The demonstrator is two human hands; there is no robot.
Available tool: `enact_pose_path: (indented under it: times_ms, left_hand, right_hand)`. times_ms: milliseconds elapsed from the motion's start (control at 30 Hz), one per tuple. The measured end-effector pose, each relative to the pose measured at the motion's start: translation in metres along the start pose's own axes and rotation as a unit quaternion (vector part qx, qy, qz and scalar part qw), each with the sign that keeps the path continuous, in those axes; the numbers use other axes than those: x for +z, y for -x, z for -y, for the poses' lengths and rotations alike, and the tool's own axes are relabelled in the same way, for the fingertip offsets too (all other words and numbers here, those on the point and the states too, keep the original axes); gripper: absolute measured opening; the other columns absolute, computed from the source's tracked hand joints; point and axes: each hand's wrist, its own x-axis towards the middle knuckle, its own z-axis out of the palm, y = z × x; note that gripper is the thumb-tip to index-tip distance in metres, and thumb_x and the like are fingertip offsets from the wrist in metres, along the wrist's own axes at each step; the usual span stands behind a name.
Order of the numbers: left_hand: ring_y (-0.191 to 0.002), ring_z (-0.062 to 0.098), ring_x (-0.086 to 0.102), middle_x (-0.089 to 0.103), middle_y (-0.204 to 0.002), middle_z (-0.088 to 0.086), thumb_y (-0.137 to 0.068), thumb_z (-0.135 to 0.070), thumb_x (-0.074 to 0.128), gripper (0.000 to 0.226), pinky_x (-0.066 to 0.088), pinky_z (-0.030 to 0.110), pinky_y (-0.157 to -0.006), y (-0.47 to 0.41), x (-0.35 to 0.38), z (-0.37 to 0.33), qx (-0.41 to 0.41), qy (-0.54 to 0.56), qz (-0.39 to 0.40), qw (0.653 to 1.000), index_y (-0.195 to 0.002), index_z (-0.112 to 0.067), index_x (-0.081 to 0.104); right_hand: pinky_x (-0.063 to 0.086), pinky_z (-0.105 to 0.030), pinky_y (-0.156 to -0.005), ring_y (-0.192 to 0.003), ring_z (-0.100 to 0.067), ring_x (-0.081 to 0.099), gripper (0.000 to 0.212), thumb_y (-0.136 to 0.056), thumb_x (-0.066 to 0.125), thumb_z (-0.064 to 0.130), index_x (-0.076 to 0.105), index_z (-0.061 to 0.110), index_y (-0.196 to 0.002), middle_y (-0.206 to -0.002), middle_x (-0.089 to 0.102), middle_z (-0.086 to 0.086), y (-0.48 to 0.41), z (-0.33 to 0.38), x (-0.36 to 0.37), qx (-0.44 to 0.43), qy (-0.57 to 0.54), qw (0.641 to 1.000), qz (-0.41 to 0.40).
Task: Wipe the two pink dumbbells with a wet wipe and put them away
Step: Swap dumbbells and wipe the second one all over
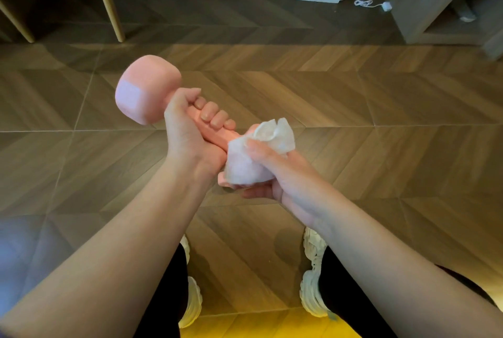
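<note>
One pink dumbbell (148,89), one wet wipe (275,136)

Dumbbell (148,89) near head hidden under wipe (246,170); far head seemingly motion-blurred.

Pink dumbbell (148,89), paler patch noted on its end; white wipe (261,152); brown herringbone floor (353,108); white shoes (313,269); black trousers (345,296).

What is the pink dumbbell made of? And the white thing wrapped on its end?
The dumbbell looks coated in matte rubber or vinyl, probably: smooth, dull pink, no glare. The wipe looks like thin, soft nonwoven cloth: crumpled, with pink showing faintly through it.
</note>
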Motion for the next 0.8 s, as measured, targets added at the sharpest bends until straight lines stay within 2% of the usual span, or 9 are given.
enact_pose_path:
  times_ms: [67,133,233,367,500,567,633,700,800]
  left_hand:
    - [-0.044,0.012,0.022,0.023,-0.05,-0.006,-0.089,-0.019,0.047,0.034,0.03,0.024,-0.047,0.001,0.003,0.003,-0.004,-0.011,0.006,1.0,-0.058,-0.021,0.032]
    - [-0.044,0.013,0.024,0.024,-0.05,-0.006,-0.089,-0.019,0.048,0.034,0.031,0.023,-0.047,0.0,0.005,0.003,-0.008,-0.011,0.008,1.0,-0.058,-0.02,0.033]
    - [-0.043,0.011,0.03,0.03,-0.051,-0.007,-0.09,-0.021,0.051,0.032,0.034,0.022,-0.049,-0.002,0.004,0.0,-0.01,0.006,-0.009,1.0,-0.061,-0.02,0.037]
    - [-0.043,0.011,0.038,0.037,-0.052,-0.006,-0.089,-0.021,0.058,0.03,0.039,0.022,-0.05,-0.003,0.0,0.003,-0.013,0.014,-0.046,0.999,-0.065,-0.019,0.039]
    - [-0.042,0.012,0.033,0.032,-0.051,-0.005,-0.09,-0.022,0.055,0.032,0.035,0.022,-0.049,-0.003,0.003,0.006,-0.013,0.001,-0.039,0.999,-0.065,-0.02,0.035]
    - [-0.043,0.012,0.03,0.029,-0.051,-0.005,-0.091,-0.021,0.052,0.032,0.034,0.022,-0.047,-0.004,0.004,0.005,-0.004,0.001,-0.028,1.0,-0.064,-0.019,0.034]
    - [-0.043,0.012,0.025,0.025,-0.051,-0.006,-0.091,-0.021,0.049,0.033,0.03,0.023,-0.046,-0.004,0.002,0.002,0.005,0.001,-0.015,1.0,-0.062,-0.019,0.033]
    - [-0.042,0.012,0.023,0.023,-0.051,-0.006,-0.092,-0.022,0.047,0.034,0.029,0.024,-0.046,-0.004,0.001,0.002,0.006,0.002,-0.006,1.0,-0.061,-0.02,0.032]
    - [-0.043,0.011,0.03,0.029,-0.05,-0.006,-0.092,-0.025,0.052,0.032,0.033,0.024,-0.048,-0.001,0.001,0.005,0.008,0.002,-0.015,1.0,-0.065,-0.019,0.036]
  right_hand:
    - [0.056,-0.036,-0.067,-0.086,-0.034,0.067,0.033,-0.095,0.055,0.047,0.063,0.019,-0.112,-0.109,0.07,-0.026,-0.001,0.001,0.004,0.014,0.002,0.999,-0.034]
    - [0.057,-0.036,-0.067,-0.089,-0.037,0.065,0.038,-0.099,0.05,0.045,0.062,0.013,-0.115,-0.113,0.066,-0.032,-0.001,0.003,0.0,0.024,-0.021,0.999,-0.027]
    - [0.06,-0.038,-0.077,-0.1,-0.035,0.065,0.046,-0.092,0.061,0.029,0.052,0.007,-0.13,-0.12,0.062,-0.03,0.002,0.005,-0.012,0.015,-0.064,0.996,0.058]
    - [0.057,-0.044,-0.09,-0.109,-0.025,0.066,0.06,-0.077,0.075,0.023,0.052,0.016,-0.132,-0.121,0.066,-0.013,0.0,0.0,-0.012,0.003,-0.013,1.0,0.019]
    - [0.058,-0.035,-0.069,-0.094,-0.021,0.07,0.048,-0.082,0.07,0.043,0.059,0.02,-0.122,-0.113,0.072,-0.009,-0.004,0.0,0.0,-0.005,0.004,0.998,-0.058]
    - [0.056,-0.036,-0.067,-0.089,-0.022,0.067,0.035,-0.091,0.062,0.046,0.062,0.021,-0.116,-0.114,0.071,-0.012,-0.005,0.002,0.0,0.017,-0.032,0.996,-0.076]
    - [0.058,-0.04,-0.069,-0.094,-0.03,0.065,0.033,-0.093,0.06,0.043,0.062,0.02,-0.115,-0.12,0.067,-0.021,-0.004,0.005,-0.004,0.051,-0.083,0.994,-0.046]
    - [0.06,-0.045,-0.077,-0.102,-0.039,0.063,0.049,-0.086,0.064,0.044,0.057,0.017,-0.126,-0.129,0.06,-0.029,-0.001,0.005,-0.009,0.094,-0.117,0.988,0.031]
    - [0.061,-0.04,-0.074,-0.104,-0.042,0.064,0.061,-0.083,0.068,0.036,0.05,0.009,-0.135,-0.13,0.057,-0.033,0.001,0.002,-0.007,0.112,-0.149,0.98,0.069]
